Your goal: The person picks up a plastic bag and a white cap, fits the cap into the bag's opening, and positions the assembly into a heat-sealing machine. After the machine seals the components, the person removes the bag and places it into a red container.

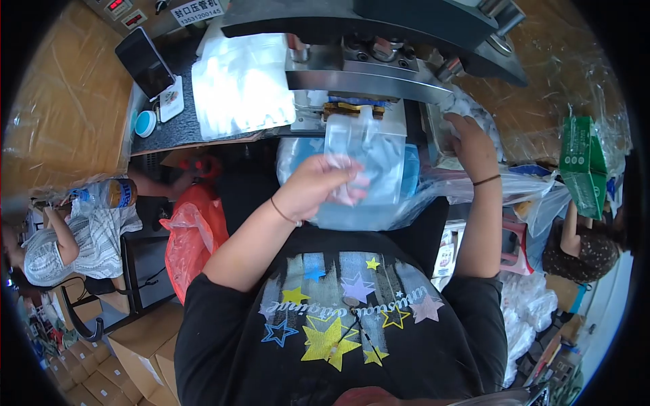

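Starry shirt [345,301] foremost; left fingers [336,177] pinch a clear pouch [384,162]; right fingers [462,123], I can't tell. Probably positioning; next wants alignment.

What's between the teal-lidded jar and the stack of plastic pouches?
Head view: a white item, then a narrow strip of dark tabletop before the stack.

A shiny brown board [68,88] lines the left edge of the dark table [179,132]. Past the near left corner are a black chair [145,271] and brown boxes [142,342]. Light shines on the board.
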The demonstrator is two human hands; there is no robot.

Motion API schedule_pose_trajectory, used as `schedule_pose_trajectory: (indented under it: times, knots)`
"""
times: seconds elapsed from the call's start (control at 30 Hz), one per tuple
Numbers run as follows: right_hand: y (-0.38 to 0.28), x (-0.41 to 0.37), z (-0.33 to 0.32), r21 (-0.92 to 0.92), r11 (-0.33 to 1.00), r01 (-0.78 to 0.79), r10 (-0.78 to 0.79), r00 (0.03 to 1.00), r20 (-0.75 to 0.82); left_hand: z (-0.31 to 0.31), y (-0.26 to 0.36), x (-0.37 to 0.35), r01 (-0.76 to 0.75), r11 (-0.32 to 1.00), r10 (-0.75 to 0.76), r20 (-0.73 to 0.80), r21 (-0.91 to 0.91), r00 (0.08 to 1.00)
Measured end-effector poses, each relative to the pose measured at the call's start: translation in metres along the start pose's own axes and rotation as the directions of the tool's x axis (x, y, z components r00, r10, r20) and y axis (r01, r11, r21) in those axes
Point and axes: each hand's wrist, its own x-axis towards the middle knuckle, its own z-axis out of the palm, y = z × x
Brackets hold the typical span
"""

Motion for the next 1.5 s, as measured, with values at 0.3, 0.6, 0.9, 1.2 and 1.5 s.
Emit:
schedule_pose_trajectory:
  times: [0.3,0.6,0.9,1.2,1.5]
  knots:
    - [0.000,0.003,0.011,-0.008,0.991,0.130,-0.130,0.982,-0.137,-0.023,0.002,0.026,-0.285,0.944,0.313,-0.179,0.166,0.933]
    - [0.002,-0.018,-0.003,0.358,0.933,0.046,0.092,0.929,-0.359,-0.095,0.039,-0.029,0.195,-0.484,0.767,0.306,0.853,0.565]
    - [-0.108,-0.026,-0.003,0.685,0.611,0.398,-0.320,0.915,-0.246,-0.040,0.027,-0.050,-0.297,0.489,0.707,-0.173,0.820,0.686]
    - [-0.111,-0.019,-0.011,0.768,0.562,0.306,-0.159,0.952,-0.262,-0.065,0.101,-0.069,0.274,-0.548,0.833,0.544,0.790,0.099]
    - [-0.119,-0.032,0.032,0.633,0.694,0.345,-0.286,0.938,-0.198,-0.115,0.069,-0.042,-0.005,-0.073,0.844,0.064,0.997,0.532]
